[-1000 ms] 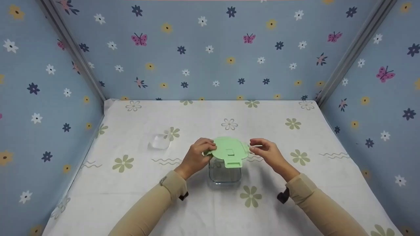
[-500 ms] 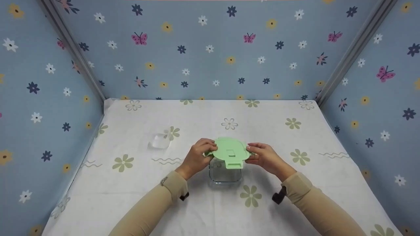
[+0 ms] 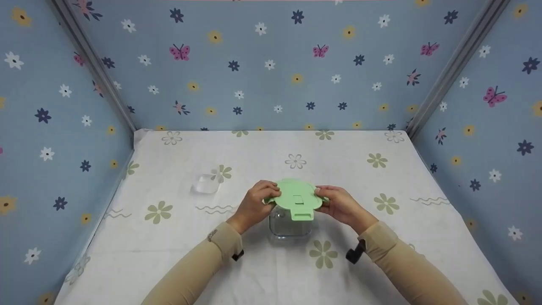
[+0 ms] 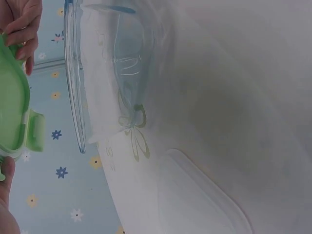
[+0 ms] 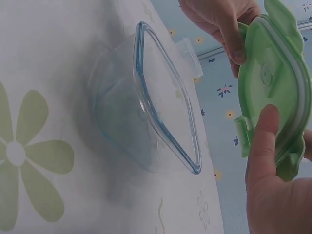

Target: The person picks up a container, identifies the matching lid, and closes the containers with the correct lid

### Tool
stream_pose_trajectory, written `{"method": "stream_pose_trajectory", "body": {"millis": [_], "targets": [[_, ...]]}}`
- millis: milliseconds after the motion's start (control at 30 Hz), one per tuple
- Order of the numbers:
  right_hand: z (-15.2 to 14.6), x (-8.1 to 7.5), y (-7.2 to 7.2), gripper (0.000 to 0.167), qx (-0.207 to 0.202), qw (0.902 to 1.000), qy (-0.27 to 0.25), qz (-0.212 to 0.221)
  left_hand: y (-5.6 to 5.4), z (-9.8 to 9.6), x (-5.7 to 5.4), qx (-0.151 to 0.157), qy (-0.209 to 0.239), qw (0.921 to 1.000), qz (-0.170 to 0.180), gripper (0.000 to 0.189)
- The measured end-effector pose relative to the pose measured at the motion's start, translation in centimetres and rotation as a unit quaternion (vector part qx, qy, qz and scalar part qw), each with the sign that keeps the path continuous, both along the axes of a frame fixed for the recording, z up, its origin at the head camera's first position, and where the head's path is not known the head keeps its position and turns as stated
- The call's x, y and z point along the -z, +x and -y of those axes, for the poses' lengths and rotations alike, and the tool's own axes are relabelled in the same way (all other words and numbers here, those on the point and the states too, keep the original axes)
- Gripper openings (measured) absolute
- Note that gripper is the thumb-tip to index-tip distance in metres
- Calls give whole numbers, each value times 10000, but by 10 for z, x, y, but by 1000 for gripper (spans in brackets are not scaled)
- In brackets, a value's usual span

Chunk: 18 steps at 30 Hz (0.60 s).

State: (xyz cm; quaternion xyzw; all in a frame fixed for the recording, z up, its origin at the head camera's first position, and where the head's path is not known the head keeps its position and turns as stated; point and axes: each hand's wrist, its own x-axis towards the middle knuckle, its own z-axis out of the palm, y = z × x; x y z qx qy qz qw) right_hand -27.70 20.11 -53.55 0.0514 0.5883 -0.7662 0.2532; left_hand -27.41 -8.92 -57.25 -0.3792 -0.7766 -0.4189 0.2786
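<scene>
A light green snap lid (image 3: 298, 192) hangs level over a clear glass food container (image 3: 290, 228), which stands upright on the cloth. My left hand (image 3: 257, 202) pinches the lid's left edge, thumb below and fingers on top. At the right edge my right hand (image 3: 344, 207) pinches it too. In the right wrist view the lid's underside (image 5: 268, 73) shows a pale seal round its border, and a finger of the right hand (image 5: 273, 195) lies against that underside. A gap separates the lid from the container's rim (image 5: 165, 117).
A small clear plastic box (image 3: 206, 184) sits on the cloth to the left, behind the left hand. The table is covered by a white cloth (image 3: 169, 254) with green flowers. Blue flowered walls (image 3: 271, 84) enclose the back and both sides.
My right hand has come in from the right and now grips the lid's right edge. The lid's front has shifted slightly towards me. My left hand keeps its hold, nearly still.
</scene>
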Motion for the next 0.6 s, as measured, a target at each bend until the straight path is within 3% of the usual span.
{"method": "stream_pose_trajectory", "body": {"millis": [267, 600], "targets": [[3, -4, 0, 32, 199, 9997, -95, 110, -1, 0, -3, 21, 62, 9998, 189, 25], [2, -4, 1, 31, 263, 9996, -110, 29, 0, -1, 2, 91, 47, 9996, 253, 25]]}}
